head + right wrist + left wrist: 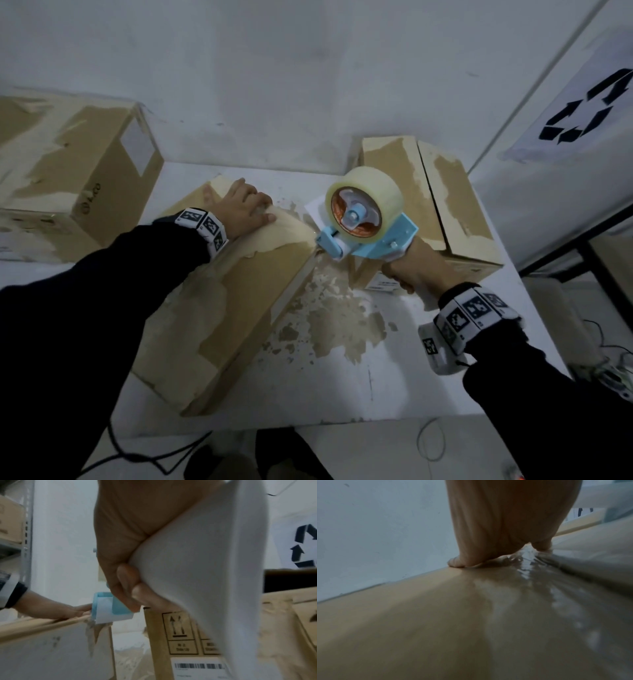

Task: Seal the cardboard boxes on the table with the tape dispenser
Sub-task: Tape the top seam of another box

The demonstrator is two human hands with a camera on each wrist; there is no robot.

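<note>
A long cardboard box (239,294) lies in the middle of the white table (342,383), with glossy tape (539,582) along its top. My left hand (245,205) presses flat on the far end of its top, fingers straight. My right hand (411,269) grips the white handle (205,574) of the blue tape dispenser (370,229), which carries a clear tape roll (371,195). The dispenser's nose (109,608) sits at the box's far right edge, close to my left fingertips (80,609). A second box (435,202) stands behind the dispenser.
A larger box (75,164) stands at the back left. Torn brown tape scraps (329,318) stick to the table right of the middle box. A recycling sign (582,109) hangs at the right. Cables (144,455) run below the table's front edge.
</note>
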